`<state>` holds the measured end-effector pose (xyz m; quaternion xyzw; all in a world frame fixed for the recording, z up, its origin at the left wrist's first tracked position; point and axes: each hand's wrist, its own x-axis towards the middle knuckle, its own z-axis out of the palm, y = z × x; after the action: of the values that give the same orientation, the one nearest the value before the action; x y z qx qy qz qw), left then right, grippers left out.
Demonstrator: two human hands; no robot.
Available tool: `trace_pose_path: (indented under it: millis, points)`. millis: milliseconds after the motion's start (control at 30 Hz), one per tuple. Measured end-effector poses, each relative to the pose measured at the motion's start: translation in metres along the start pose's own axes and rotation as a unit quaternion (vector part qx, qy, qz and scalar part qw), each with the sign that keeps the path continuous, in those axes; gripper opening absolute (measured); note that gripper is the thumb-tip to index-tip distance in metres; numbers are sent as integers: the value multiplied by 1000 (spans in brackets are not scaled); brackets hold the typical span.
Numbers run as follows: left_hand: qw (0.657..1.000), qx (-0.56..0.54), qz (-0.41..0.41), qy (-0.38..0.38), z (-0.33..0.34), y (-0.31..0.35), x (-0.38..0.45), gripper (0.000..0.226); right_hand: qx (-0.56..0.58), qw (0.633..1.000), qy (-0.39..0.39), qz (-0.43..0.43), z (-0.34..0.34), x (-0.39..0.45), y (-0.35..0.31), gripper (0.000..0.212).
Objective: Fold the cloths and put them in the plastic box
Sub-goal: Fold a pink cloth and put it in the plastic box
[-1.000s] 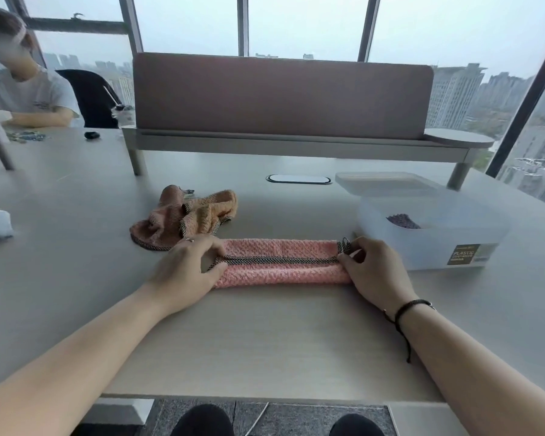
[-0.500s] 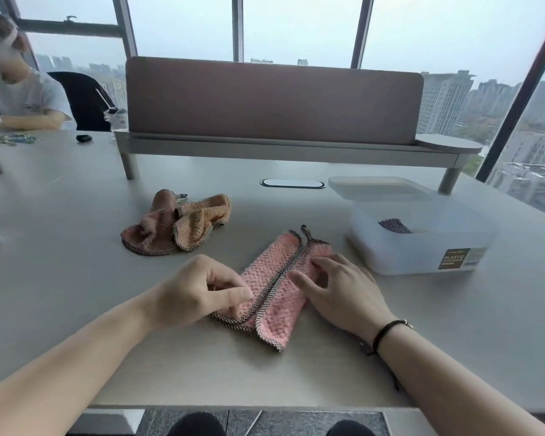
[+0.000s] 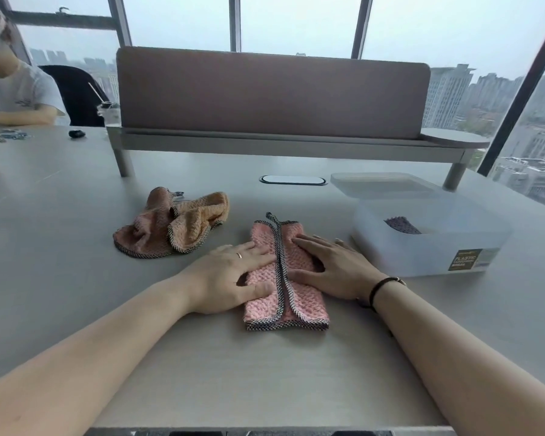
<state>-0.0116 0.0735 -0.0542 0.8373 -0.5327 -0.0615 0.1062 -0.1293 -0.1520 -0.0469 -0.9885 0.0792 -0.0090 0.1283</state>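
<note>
Head view shows your left hand (image 3: 233, 275) lying flat and open on the left half of the pink cloth (image 3: 285, 278), fingers spread and pointing forward and to the right, thumb resting on the near part of the fabric. Your right hand (image 3: 331, 265) mirrors it on the right half, also flat and open, palm down, gripping nothing. Both forearms reach in from the near edge of the counter (image 3: 233, 372) and converge on the cloth, wrists low; a dark band sits on your right wrist.

The two dark-trimmed edges of the cloth meet in a seam running away from you between your hands, so the sides appear folded inward to the middle. You are probably pressing down to flatten that fold and stop the thick weave from springing open before the next fold.

Beyond your left hand, well apart from the pink cloth, a crumpled orange cloth (image 3: 173, 225) lies unfolded on the counter and seems to be waiting its turn. Just beside your right hand stands the box (image 3: 431, 247), open, with a dark cloth (image 3: 401, 225) already inside. Its lid (image 3: 381, 184) sits behind it, touching or overlapping the far rim. A short carry to the right should finish this piece.
</note>
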Motion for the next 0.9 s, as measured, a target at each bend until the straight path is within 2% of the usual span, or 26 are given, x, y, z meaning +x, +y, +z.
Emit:
trace_pose_path:
  millis: [133,233,333,500,567,633,667,700,733,800,833,900]
  points:
    - [998,33,-42,-24,3,-1,2,98,61,996,45,-43,1,-7,2,87]
    - [996,55,-66,-29,4,-1,3,98,35,996,11,-77,5,-16,-5,91]
    - [995,56,-74,-34,3,-1,7,106,-20,997,-22,-67,8,-17,-11,93]
    - [993,61,-85,-52,0,-1,17,119,-29,997,-24,-74,10,-17,-11,94]
    - [993,61,-86,-50,0,-1,18,118,20,997,2,-72,10,-17,-9,85]
    - [995,42,-80,-33,0,-2,16,116,149,985,66,-50,8,-17,-5,53]
    - [997,13,-72,-17,-1,-4,14,113,209,972,102,-34,8,-18,-1,32]
    - [997,-35,-63,6,-2,-6,12,109,243,962,123,-25,7,-19,4,25]
    - [994,-89,-49,36,-2,-8,9,100,245,960,131,-26,5,-22,5,38]
    - [979,-175,-17,107,0,-12,1,68,212,969,115,-48,7,-28,9,56]
    - [970,-200,-3,137,1,-15,-3,51,201,971,108,-64,8,-30,10,55]
    - [957,-245,14,153,0,-15,-12,32,193,972,93,-93,8,-33,11,38]
